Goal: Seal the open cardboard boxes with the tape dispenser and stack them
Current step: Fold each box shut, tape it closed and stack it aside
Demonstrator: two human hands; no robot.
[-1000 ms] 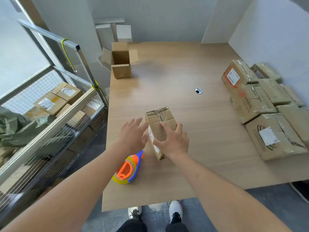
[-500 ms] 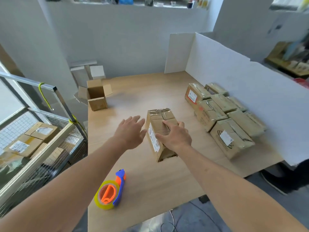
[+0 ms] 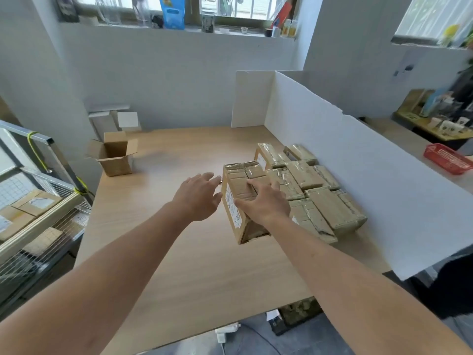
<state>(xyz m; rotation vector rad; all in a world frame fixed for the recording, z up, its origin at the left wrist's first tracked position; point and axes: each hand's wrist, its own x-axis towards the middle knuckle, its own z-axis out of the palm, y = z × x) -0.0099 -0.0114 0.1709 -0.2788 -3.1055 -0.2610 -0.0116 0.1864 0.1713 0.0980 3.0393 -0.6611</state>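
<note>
My right hand [image 3: 266,203] grips a taped cardboard box [image 3: 236,184] from above, holding it lifted and tilted over the wooden table [image 3: 179,252]. A white label shows on the box's left side. My left hand [image 3: 199,197] hovers just left of the box with fingers spread, holding nothing. To the right lie several sealed, taped boxes [image 3: 312,190] in a cluster against a white board. An open cardboard box [image 3: 114,155] with its flaps up stands at the table's far left corner. The tape dispenser is out of view.
A white foam board [image 3: 358,175] walls the table's right side and far corner. A metal wire cart [image 3: 33,206] with more boxes stands to the left. A red basket [image 3: 446,158] sits on another table at the right.
The view has swung up and to the right, and the tape dispenser has dropped out of sight. My right hand has carried the taped box toward the sealed boxes. My left hand stays beside it.
</note>
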